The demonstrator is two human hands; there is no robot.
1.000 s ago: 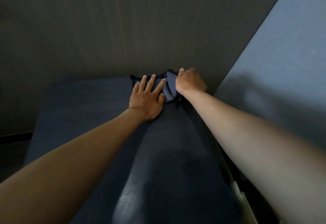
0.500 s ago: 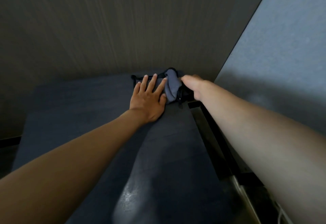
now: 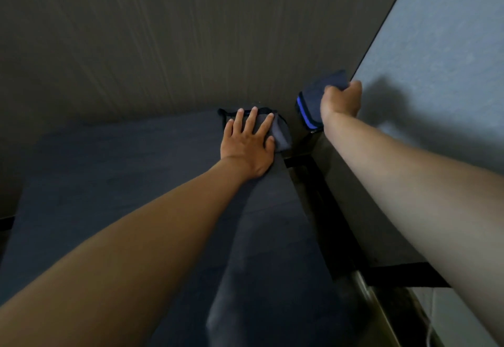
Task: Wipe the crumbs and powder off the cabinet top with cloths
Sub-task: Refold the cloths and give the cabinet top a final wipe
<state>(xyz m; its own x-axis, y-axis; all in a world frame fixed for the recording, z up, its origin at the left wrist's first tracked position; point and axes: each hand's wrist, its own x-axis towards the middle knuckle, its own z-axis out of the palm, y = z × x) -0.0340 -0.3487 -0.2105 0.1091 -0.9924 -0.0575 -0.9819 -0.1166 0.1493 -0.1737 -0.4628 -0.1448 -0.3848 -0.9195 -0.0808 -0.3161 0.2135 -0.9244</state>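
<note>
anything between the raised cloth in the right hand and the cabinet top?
Nothing visible. The right hand grips the dark blue-edged cloth above the open gap beside the dark cabinet top, clear of the left hand.

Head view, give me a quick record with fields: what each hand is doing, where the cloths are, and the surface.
left hand: flat, fingers spread, pressing the grey cloth onto the cabinet top
right hand: raised off the surface, gripping the blue-edged cloth
grey cloth: at the far right corner of the top
cabinet top: dark; crumbs or powder too dim to tell
</note>
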